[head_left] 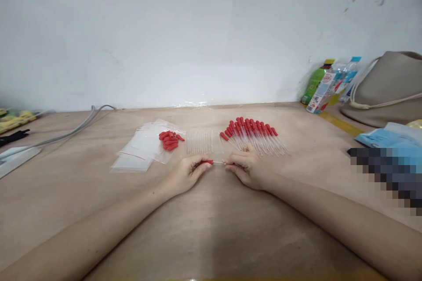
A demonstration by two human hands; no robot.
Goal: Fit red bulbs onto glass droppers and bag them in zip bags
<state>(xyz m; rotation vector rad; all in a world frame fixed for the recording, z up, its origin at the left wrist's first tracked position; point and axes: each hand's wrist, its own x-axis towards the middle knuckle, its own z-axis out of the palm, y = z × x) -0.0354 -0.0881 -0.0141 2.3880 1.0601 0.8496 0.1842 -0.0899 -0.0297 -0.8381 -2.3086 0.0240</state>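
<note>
In the head view, your left hand (189, 174) pinches a red bulb (207, 162), your right hand (245, 167) grips the clear stem (219, 163), and there's the dropper, just your side of the row of clear tubes (199, 142)! Its long axis runs sideways, bulb end left, stem pointing right. Left of that row, loose red bulbs (170, 140) heap beside clear bags (138, 148); right of it, red-topped droppers (255, 131) fan out, crowding just behind your right hand.
</note>
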